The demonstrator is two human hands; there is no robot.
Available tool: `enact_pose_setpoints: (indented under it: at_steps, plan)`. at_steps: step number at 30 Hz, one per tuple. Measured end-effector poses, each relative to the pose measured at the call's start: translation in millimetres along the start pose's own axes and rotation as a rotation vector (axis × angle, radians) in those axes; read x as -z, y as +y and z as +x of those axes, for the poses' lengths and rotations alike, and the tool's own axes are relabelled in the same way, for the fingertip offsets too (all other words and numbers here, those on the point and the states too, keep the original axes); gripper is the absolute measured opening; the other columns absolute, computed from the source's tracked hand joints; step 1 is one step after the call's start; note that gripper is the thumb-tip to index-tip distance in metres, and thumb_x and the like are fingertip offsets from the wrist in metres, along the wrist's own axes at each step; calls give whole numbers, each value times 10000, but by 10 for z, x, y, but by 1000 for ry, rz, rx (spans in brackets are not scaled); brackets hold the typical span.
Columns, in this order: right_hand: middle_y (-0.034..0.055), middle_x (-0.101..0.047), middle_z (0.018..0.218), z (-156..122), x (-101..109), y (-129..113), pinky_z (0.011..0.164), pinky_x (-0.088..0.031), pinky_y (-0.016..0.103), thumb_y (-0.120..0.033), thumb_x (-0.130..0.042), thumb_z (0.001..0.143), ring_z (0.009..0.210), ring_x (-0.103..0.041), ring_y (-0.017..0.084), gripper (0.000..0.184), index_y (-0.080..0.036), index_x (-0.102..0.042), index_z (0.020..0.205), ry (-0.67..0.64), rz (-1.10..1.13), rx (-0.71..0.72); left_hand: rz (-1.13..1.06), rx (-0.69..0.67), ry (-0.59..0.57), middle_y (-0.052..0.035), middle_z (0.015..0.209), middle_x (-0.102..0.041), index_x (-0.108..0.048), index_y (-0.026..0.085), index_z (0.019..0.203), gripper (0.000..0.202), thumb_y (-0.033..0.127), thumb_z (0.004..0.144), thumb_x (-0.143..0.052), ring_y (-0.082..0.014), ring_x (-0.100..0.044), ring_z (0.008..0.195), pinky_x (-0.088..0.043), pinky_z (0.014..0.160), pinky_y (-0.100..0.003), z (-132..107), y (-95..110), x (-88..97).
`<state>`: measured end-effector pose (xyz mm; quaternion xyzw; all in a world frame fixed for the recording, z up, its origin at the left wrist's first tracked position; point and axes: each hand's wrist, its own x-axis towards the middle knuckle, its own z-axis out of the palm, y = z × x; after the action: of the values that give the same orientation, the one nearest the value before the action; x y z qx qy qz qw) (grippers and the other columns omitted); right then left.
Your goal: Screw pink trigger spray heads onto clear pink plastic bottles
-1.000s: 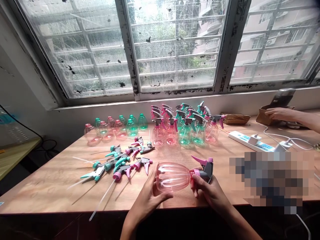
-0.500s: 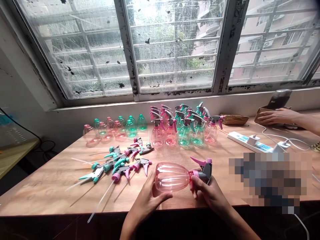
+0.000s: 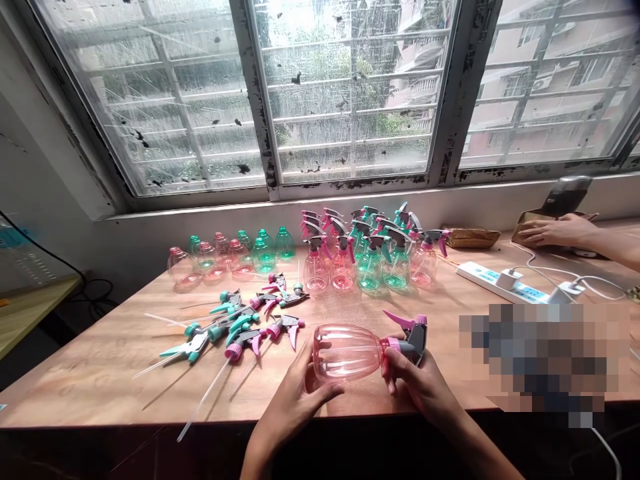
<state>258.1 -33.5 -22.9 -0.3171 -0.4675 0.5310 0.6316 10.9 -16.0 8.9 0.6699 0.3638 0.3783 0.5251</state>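
A clear pink spray bottle [image 3: 347,351] lies sideways just above the wooden table [image 3: 100,373], held between both hands. My left hand [image 3: 295,400] cups its rounded base, fingers curled round it. My right hand [image 3: 417,385] is closed round the pink collar, where the grey and pink trigger head [image 3: 413,332] sits on the neck. Loose trigger heads [image 3: 235,327] with long dip tubes lie scattered to the left of the bottle.
Bottles with trigger heads [image 3: 373,257] stand in a group at the back, open pink and green bottles [image 3: 235,257] to their left. A white power strip [image 3: 497,280] with cables lies at the right. Another person's hand [image 3: 555,231] rests on a brown box by the window.
The bottle and both hands have stayed almost in place, with only a slight shift of my fingers at the collar. The other person's hand has moved a little.
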Motion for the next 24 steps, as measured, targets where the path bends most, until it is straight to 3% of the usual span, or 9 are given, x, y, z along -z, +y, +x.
enact_pose_setpoints:
  at_steps: [8, 12, 18, 24]
  plan:
    - [-13, -690, 631, -6, 2, -12, 447, -477, 240, -420, -764, 926, 434, -602, 128, 270, -185, -643, 872, 18, -1, -4, 9, -47, 14, -130, 1637, -397, -186, 275, 1651, 997, 326, 869, -803, -350, -373, 1510, -306, 1250, -487, 27, -105, -9]
    - [-8, -694, 636, -3, -1, -2, 425, -469, 242, -430, -773, 915, 421, -598, 132, 281, -184, -644, 877, 22, -6, -7, -17, 2, 14, -146, 1594, -448, -98, 272, 1663, 1128, 329, 821, -847, -357, -432, 1472, -361, 1223, -499, 10, -47, -13]
    - [-9, -698, 650, 7, 11, 14, 427, -469, 237, -424, -783, 909, 427, -596, 126, 269, -190, -652, 889, 37, 2, 1, 20, -1, 10, -138, 1612, -437, -252, 265, 1636, 945, 338, 871, -802, -352, -445, 1469, -369, 1222, -501, -1, 22, -16]
    - [-7, -702, 672, 8, 8, 17, 453, -481, 225, -386, -766, 932, 452, -597, 114, 235, -188, -649, 884, 29, 12, 12, 23, -76, -8, -92, 1722, -237, -91, 341, 1656, 953, 329, 944, -723, -323, -425, 1489, -348, 1234, -492, 31, -85, -2]
